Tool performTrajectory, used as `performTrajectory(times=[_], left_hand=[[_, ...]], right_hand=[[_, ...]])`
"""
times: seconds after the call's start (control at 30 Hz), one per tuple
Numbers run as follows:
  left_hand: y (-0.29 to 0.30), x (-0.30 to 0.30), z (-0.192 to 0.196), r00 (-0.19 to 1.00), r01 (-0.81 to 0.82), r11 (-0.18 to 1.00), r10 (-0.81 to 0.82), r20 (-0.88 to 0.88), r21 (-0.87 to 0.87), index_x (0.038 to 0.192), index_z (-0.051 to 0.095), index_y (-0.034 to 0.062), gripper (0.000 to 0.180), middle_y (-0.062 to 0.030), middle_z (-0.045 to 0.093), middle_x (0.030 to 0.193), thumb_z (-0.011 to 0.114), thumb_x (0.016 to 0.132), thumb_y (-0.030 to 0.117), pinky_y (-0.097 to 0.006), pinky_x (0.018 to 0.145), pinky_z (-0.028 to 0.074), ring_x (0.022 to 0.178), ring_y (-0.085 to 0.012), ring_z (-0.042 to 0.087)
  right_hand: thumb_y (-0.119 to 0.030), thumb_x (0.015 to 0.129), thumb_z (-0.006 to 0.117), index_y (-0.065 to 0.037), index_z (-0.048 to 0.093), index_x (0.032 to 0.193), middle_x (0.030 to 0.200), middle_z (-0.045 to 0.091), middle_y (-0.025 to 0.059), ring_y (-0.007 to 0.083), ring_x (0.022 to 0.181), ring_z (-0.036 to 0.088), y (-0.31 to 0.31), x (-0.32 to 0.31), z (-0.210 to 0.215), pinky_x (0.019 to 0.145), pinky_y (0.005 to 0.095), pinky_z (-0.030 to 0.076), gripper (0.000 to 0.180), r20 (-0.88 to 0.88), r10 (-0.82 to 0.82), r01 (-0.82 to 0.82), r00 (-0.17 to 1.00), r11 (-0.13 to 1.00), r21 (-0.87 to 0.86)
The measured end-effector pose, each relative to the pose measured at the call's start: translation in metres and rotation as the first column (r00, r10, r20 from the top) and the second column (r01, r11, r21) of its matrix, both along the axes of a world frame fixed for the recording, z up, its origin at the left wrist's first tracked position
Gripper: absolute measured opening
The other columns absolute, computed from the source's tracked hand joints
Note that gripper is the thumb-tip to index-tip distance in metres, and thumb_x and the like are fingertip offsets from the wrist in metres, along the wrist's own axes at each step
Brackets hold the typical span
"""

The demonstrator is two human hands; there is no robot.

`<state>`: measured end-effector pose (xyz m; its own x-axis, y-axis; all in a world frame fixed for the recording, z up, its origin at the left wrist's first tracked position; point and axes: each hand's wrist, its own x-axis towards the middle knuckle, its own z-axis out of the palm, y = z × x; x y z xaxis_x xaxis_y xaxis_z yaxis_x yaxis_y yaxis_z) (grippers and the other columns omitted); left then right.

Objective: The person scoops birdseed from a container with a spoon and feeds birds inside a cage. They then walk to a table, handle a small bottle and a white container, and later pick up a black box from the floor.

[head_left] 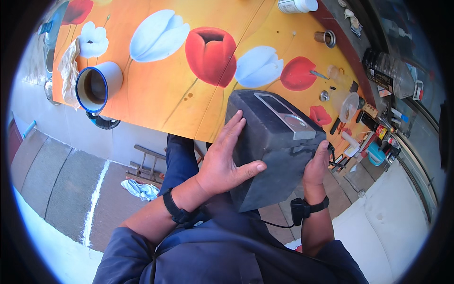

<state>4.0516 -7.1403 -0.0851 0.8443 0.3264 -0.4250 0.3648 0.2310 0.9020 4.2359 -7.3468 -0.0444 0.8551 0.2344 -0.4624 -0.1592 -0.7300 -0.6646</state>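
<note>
A dark grey box-shaped device (272, 142) with a silver panel on its top rests against the near edge of a table covered in an orange cloth with painted tulips (161, 90). My left hand (227, 158) lies flat on its left side, fingers spread and thumb across the front face. My right hand (317, 165) grips its right lower corner. Both wrists wear black bands, and a thin cable runs from the right one.
A white mug with a blue rim (97, 86) stands at the table's left end beside a crumpled cloth (68, 66). Small tools, a clear cup and bottles (352, 106) crowd the right end. A metal cup (326, 38) stands farther back. A wooden frame (146, 163) lies on the floor.
</note>
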Motion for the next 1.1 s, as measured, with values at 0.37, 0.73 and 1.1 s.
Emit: performTrajectory(times=[0.37,0.73,1.1], left_hand=[[-0.004,-0.039,0.004,0.987,0.157,0.984,-0.153,-0.054,0.081,0.147,0.043,-0.0060,0.097,-0.0273,0.042,0.155,0.080,0.082,0.056,-0.043,0.114,0.043,0.140,-0.0409,0.048],[-0.068,-0.190,0.024,0.866,-0.042,0.979,0.136,-0.481,0.201,0.146,0.050,0.0002,0.070,-0.0248,0.063,0.134,0.071,0.095,0.044,-0.041,0.103,0.052,0.124,-0.0341,0.064],[-0.134,-0.286,0.051,0.722,-0.251,0.916,0.392,-0.571,0.312,0.143,0.052,-0.0041,0.061,-0.0235,0.066,0.131,0.069,0.098,0.034,-0.037,0.097,0.055,0.115,-0.0298,0.070]], right_hand=[[-0.051,0.112,0.031,0.005,0.059,0.133,0.134,0.062,0.0122,0.0218,0.120,0.058,0.006,0.000,-0.006,0.107,0.0338,0.041,0.067,-0.017,0.013,-0.009,1.000,0.980,0.199],[-0.055,0.108,0.045,0.010,0.054,0.138,0.137,0.059,0.0126,0.0204,0.123,0.053,-0.012,0.017,-0.029,0.109,0.0320,0.039,0.073,0.082,0.192,-0.193,0.978,0.981,0.011],[-0.053,0.108,0.045,0.010,0.055,0.137,0.135,0.061,0.0111,0.0185,0.121,0.053,0.001,0.017,-0.027,0.106,0.0308,0.040,0.070,-0.022,0.118,-0.111,0.993,0.973,0.203]])
